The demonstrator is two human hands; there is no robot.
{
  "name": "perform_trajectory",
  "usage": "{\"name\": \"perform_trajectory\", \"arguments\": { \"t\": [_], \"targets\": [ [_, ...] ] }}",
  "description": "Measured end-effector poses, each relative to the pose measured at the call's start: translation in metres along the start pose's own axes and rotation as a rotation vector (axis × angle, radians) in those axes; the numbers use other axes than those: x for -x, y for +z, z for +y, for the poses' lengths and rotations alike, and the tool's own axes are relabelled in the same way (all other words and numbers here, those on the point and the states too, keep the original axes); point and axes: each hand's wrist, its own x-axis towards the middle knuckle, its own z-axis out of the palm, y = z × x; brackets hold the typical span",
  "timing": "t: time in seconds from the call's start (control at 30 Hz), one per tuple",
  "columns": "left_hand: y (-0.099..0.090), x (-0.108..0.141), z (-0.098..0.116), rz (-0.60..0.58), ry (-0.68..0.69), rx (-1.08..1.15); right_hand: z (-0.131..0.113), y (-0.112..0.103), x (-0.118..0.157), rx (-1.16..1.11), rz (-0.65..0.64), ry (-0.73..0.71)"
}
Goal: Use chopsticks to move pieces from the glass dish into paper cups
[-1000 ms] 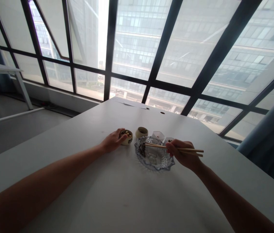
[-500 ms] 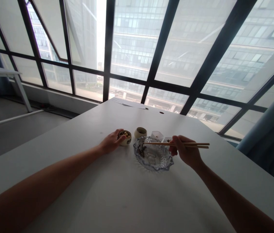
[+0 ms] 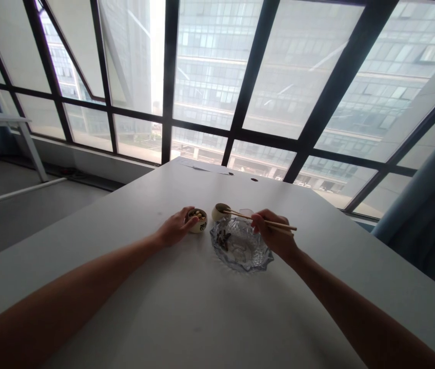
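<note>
My left hand point(image 3: 176, 226) is wrapped round the side of a small cream cup point(image 3: 197, 225) filled with nut-like pieces. Chopsticks point(image 3: 275, 224) are held in my right hand point(image 3: 279, 238), their tips at the mouth of a second cream cup point(image 3: 220, 213). Whether the tips pinch anything is too small to tell. Below them sits a clear glass dish point(image 3: 248, 252) with a wavy rim, and small dark pieces point(image 3: 223, 239) lie at its left side. Behind the dish, a clear container point(image 3: 245, 212) is partly hidden by my right hand and the chopsticks.
All of this stands on a white table point(image 3: 156, 307). Papers point(image 3: 198, 166) lie at its far edge, near two dark round holes. A second white table point(image 3: 0, 118) is at the left, and a blue curtain point(image 3: 425, 205) hangs at the right.
My right hand has moved left and slightly up, bringing the chopstick tips from above the glass dish to the second cup. My left hand keeps its hold on the filled cup.
</note>
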Motion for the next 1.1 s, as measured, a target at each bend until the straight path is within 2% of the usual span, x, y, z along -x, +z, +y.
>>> {"name": "perform_trajectory", "arguments": {
  "t": [0.13,0.2,0.37,0.57,0.93,1.1],
  "targets": [
    [0.001,0.000,-0.001,0.007,0.007,-0.010,-0.006,-0.013,0.003,-0.081,0.104,0.053],
    [0.000,0.000,-0.001,0.008,0.005,-0.018,-0.008,-0.023,0.008,-0.128,0.098,0.063],
    [-0.001,0.001,0.003,0.012,0.003,-0.013,-0.009,-0.039,0.021,-0.078,-0.151,0.040],
    [-0.001,0.001,0.003,-0.002,-0.007,-0.023,-0.007,-0.035,0.023,-0.024,-0.248,-0.016],
    [-0.001,0.001,0.003,0.003,0.000,-0.013,0.000,-0.032,0.023,-0.069,-0.268,-0.014],
    [-0.001,0.001,0.002,0.008,-0.002,-0.016,-0.003,-0.029,0.021,-0.104,-0.256,0.040]
  ]
}}
